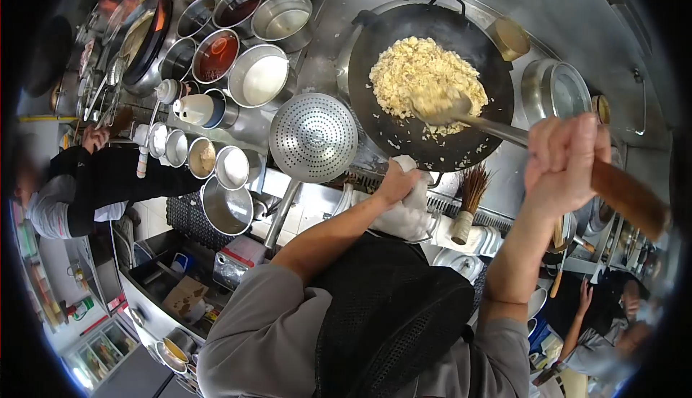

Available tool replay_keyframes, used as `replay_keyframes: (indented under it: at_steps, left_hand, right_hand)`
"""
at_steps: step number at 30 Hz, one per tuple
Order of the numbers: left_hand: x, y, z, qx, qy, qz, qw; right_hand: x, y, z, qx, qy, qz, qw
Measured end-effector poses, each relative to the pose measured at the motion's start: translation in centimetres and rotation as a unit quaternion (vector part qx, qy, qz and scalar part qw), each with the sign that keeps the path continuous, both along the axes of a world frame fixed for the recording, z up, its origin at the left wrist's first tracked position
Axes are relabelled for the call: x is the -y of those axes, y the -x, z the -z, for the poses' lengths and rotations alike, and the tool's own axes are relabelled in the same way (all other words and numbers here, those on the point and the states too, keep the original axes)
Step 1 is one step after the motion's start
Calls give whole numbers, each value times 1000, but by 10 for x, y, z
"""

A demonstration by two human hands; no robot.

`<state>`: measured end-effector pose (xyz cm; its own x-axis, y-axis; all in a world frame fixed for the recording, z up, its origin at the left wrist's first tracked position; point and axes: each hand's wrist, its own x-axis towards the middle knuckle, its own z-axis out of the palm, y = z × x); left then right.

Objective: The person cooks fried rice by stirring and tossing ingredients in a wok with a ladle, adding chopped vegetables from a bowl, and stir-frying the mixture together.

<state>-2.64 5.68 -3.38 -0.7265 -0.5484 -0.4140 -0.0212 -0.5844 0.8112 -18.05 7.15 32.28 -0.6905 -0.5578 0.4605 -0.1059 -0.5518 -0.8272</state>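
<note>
A large black wok (432, 27) holds a heap of yellow, crumbly food (425, 73). My right hand (566, 160) is closed round the handle of a long metal ladle (497, 127), near its wooden end. The ladle's bowl lies in the food and is blurred by motion. At the wok's near rim, my left hand (398, 183) is wrapped on a white cloth (414, 210), beside the lower loop handle. A round perforated strainer (313, 138) rests left of the wok, its handle pointing toward my left forearm.
Metal containers with sauces and powders, one with white contents (264, 79), stand at the left. A bamboo brush (471, 196) lies near the wok's front right. A metal pot (559, 89) stands right. One person (65, 196) is at far left, another (602, 340) at lower right.
</note>
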Motion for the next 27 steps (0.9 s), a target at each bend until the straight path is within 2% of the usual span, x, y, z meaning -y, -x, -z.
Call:
replay_keyframes:
  at_steps: [1,3,4,6,8,10,11,13,14,15,16,18,20,22,24,26,27]
  left_hand:
    - [0,0,-1,-12,-8,12,1000]
    - [-5,4,-16,121,29,-51,991]
    - [-2,5,-17,116,27,-52,991]
    - [6,-2,-16,61,-21,1,998]
    - [9,-2,-10,69,-7,0,998]
    - [4,-3,-6,83,-8,-6,997]
    - [6,-1,-7,81,-7,-3,997]
    - [6,2,-12,78,-7,0,997]
    - [8,3,-14,64,-18,0,998]
    - [7,5,-19,50,-28,-2,998]
    - [8,7,-23,47,-24,2,999]
    - [6,6,-34,82,-41,-24,995]
    - [11,9,-60,47,-28,-49,997]
    - [7,5,-64,22,-28,-77,996]
    - [8,5,-57,39,-29,-64,997]
    - [7,1,-45,71,-30,-39,996]
    - [8,4,-42,96,-28,-15,995]
  right_hand:
    - [16,-8,27,7,-34,86,996]
    - [29,-5,63,18,-99,105,989]
    - [32,3,64,21,-129,35,991]
    - [35,16,48,5,-214,58,975]
    - [18,20,16,103,-180,20,978]
    - [-21,27,-9,42,-135,64,988]
    - [-42,40,-7,13,-105,41,993]
    - [-41,58,52,-2,-112,258,960]
    - [-20,45,75,75,-58,295,951]
    - [-18,44,93,83,-18,171,982]
    - [-10,47,91,96,-24,141,985]
    - [2,59,60,97,-46,125,986]
    - [-1,66,14,71,-95,231,966]
    - [-21,71,-29,27,-80,246,966]
    - [-24,95,-15,18,-105,255,961]
    - [5,108,47,87,-83,330,936]
    - [10,107,71,110,-35,200,973]
